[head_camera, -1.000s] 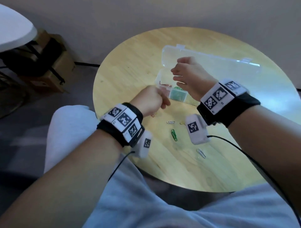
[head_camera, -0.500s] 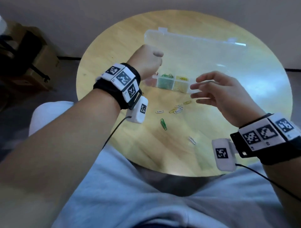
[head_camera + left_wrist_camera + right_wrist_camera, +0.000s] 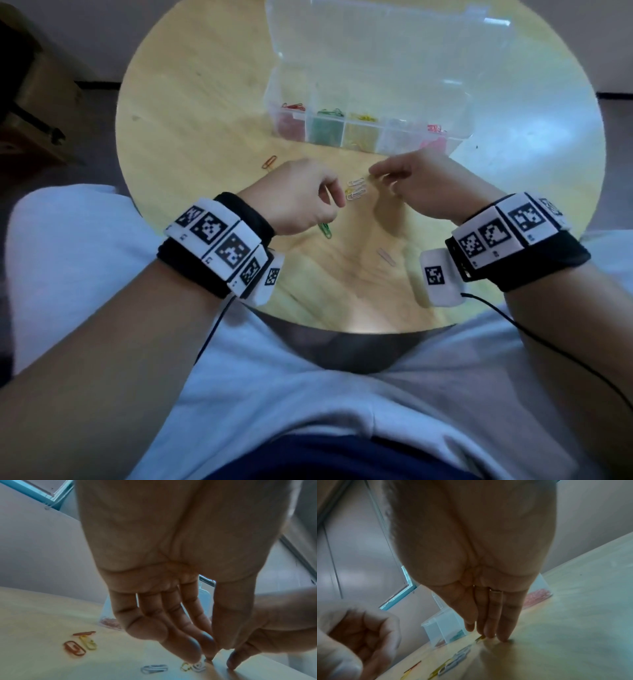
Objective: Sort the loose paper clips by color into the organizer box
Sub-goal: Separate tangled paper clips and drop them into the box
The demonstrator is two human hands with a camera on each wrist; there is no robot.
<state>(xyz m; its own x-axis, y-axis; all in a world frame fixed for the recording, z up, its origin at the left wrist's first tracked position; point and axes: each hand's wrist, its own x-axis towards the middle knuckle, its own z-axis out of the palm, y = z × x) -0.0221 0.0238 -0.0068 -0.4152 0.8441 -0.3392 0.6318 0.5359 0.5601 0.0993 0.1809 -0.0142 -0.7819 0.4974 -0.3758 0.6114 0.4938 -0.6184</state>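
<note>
The clear organizer box [image 3: 455, 137] stands open at the table's far side, with red, green, yellow, white and pink clips in separate compartments. Loose white clips [image 3: 356, 189] and a yellow clip [image 3: 185, 668] lie between my hands. My left hand [image 3: 337, 202] hovers just left of them with its fingers loosely curled. Its fingertips [image 3: 193, 655] come down at a white clip [image 3: 199, 667], and I see nothing gripped. My right hand [image 3: 375, 172] has straight fingers [image 3: 489, 632] whose tips touch the table at a yellowish clip [image 3: 481, 638].
An orange clip [image 3: 269, 161] lies left of my left hand, a green clip [image 3: 324, 230] under that wrist, and a pink clip [image 3: 386, 256] near the front. More orange and yellow clips [image 3: 80, 645] show in the left wrist view. The round table [image 3: 191, 144] ends close to my lap.
My left hand has come back from the organizer box down to the loose clips. My right hand has moved left and down until its fingertips reach the same cluster.
</note>
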